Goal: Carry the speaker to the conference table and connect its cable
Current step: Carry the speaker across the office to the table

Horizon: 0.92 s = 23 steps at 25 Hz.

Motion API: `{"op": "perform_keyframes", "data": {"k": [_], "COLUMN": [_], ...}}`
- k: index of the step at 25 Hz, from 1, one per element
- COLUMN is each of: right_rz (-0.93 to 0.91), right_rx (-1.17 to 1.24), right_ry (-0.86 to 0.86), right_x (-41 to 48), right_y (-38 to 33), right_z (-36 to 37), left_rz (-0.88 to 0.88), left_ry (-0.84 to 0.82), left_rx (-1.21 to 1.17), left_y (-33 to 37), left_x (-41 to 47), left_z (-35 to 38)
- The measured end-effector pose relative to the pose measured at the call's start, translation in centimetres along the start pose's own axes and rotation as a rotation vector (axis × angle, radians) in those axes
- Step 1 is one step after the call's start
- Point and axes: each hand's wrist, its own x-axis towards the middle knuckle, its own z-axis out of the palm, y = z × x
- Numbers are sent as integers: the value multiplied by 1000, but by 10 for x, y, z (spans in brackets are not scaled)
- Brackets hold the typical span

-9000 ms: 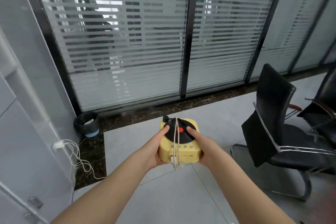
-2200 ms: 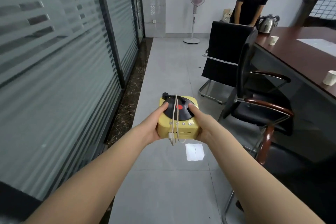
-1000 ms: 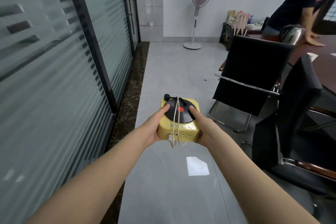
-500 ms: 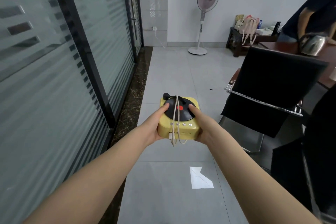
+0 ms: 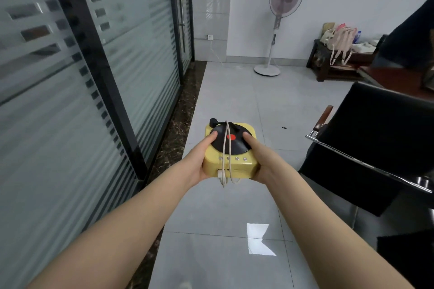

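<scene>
A small yellow speaker [image 5: 237, 165] shaped like a record player, with a black disc and a red centre on top, is held out in front of me above the floor. A white cable [image 5: 227, 148] is wrapped over it and hangs off its near side. My left hand [image 5: 198, 159] grips its left side, thumb on the disc. My right hand [image 5: 265, 159] grips its right side the same way. A corner of the brown conference table [image 5: 394, 78] shows at the right edge.
Frosted glass partitions [image 5: 70, 101] run along my left. A black office chair [image 5: 375, 148] stands close on my right. At the far wall stand a pedestal fan [image 5: 281, 19] and a low wooden bench [image 5: 333, 65] with bags. A person in dark clothes [image 5: 408, 37] is at the right.
I have walked further along the glass wall; the fan and bench look nearer and the black chair has slid to my right. Both hands keep the same hold on the speaker.
</scene>
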Motion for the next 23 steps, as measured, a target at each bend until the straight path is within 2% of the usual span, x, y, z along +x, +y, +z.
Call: {"op": "perform_keyframes", "data": {"k": [13, 23], "right_rz": [-36, -23], "right_rx": [21, 89], "right_ry": [76, 107], "right_x": [197, 317], "right_y": [-133, -210], "right_z": [78, 103], "left_rz": [-54, -72], "left_ry": [-70, -86], "left_rx": [85, 113], "left_y": [161, 238], "left_x": [209, 348], "left_z": [-30, -36]}}
